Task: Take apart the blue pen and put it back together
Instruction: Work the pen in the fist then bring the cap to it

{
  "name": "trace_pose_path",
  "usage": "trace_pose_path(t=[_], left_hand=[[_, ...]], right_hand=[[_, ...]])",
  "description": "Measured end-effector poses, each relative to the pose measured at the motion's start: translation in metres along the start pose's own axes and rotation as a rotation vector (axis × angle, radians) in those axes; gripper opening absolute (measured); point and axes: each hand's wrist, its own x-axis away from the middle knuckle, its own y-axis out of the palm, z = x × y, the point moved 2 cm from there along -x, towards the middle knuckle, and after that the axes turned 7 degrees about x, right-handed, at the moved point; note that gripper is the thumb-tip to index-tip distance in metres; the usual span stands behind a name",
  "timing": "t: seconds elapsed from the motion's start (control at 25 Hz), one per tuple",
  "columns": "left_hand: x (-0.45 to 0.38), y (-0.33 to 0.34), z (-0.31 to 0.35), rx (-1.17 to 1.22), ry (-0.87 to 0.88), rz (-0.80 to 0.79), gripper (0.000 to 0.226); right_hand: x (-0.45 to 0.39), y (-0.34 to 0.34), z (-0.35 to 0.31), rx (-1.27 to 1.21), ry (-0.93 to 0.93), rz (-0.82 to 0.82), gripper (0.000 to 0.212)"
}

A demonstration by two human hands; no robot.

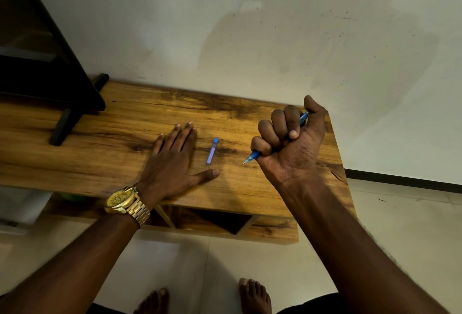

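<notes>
My right hand (290, 138) is closed in a fist around the blue pen (253, 156). The pen's tip pokes out below the fist toward the table, and its clear blue rear end shows by my thumb. The blue pen cap (212, 151) lies alone on the wooden table (125, 143), between my two hands. My left hand (172, 163) rests flat on the table, palm down, fingers spread, just left of the cap and not touching it. A gold watch sits on the left wrist.
A black stand (62, 103) occupies the table's left end. The table's right edge is close to my right hand. A pale wall rises behind the table, open shelf compartments (212, 221) sit under the top, and my bare feet are on the tiled floor.
</notes>
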Motion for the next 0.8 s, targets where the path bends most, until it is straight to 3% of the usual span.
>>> trace_pose_path(t=[0.8], left_hand=[[-0.0002, -0.0004, -0.0006, -0.001, 0.008, 0.003, 0.138]], right_hand=[[0.0003, 0.0002, -0.0023, 0.001, 0.003, -0.011, 0.075]])
